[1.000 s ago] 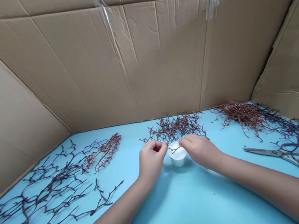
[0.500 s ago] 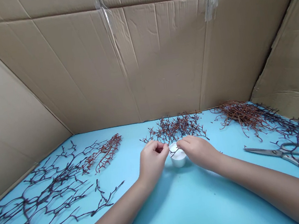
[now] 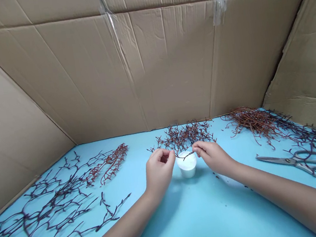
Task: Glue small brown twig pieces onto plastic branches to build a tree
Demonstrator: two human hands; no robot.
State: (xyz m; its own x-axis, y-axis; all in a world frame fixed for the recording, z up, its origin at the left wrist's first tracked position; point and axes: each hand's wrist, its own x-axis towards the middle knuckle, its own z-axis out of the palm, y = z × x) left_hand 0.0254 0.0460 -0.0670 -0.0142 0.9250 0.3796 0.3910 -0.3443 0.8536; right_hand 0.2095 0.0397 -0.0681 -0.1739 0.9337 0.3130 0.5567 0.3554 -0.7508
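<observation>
A small dark twig [image 3: 184,157] stretches between my two hands, over the mouth of a small white cup [image 3: 188,172]. My left hand [image 3: 160,171] is closed in a pinch at the twig's left end. My right hand [image 3: 213,157] pinches the other end between thumb and fingers. White material shows inside the cup, which stands on the blue table. Just behind the cup lies a pile of short reddish-brown forked twigs [image 3: 185,133], partly hidden by my hands.
Large dark branches [image 3: 26,227] spread over the left side, beside a small reddish bunch [image 3: 114,162]. At right lie a heap of thin brown stems [image 3: 252,121] and metal scissors [image 3: 294,160]. Cardboard walls [image 3: 168,66] enclose the back and sides.
My right hand has shifted slightly right, away from the left one, and the twig now spans the gap over the cup. Dark bits now show on the table beneath my right wrist.
</observation>
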